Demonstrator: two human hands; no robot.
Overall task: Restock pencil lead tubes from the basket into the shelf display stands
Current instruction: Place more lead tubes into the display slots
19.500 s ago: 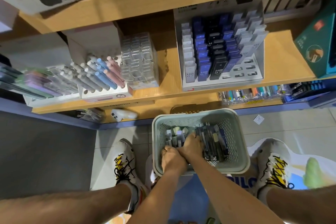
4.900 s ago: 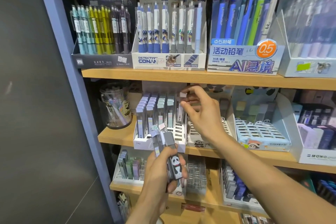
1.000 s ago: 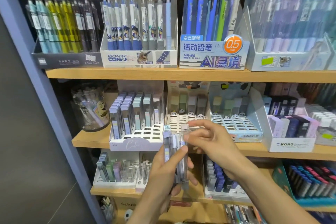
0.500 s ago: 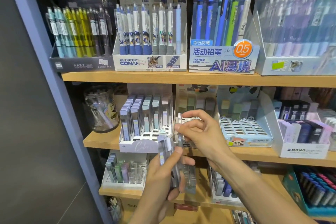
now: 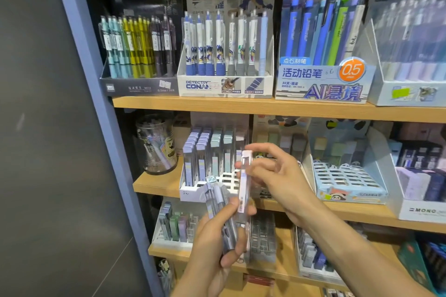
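Note:
My left hand (image 5: 217, 236) grips a bundle of lead tubes (image 5: 220, 210), fanned upright in front of the middle shelf. My right hand (image 5: 277, 176) pinches one pale lilac lead tube (image 5: 244, 183) near its top, partly lifted out of the bundle. Just behind stands a white display stand (image 5: 212, 183) with rows of grey-blue tubes at its back and open slots in front. To its right are a panda stand (image 5: 277, 152), mostly hidden by my right hand, and a light-blue slotted stand (image 5: 345, 181). The basket is out of view.
The upper shelf (image 5: 265, 108) carries boxes of mechanical pencils. A clear jar (image 5: 156, 144) sits at the left of the middle shelf. The lower shelf (image 5: 277, 270) holds more lead-tube stands. A blue upright post (image 5: 96, 103) and grey panel bound the left side.
My right hand has drawn the lilac tube higher out of the bundle in my left hand. The camera has shifted slightly, so the shelves sit further right in view.

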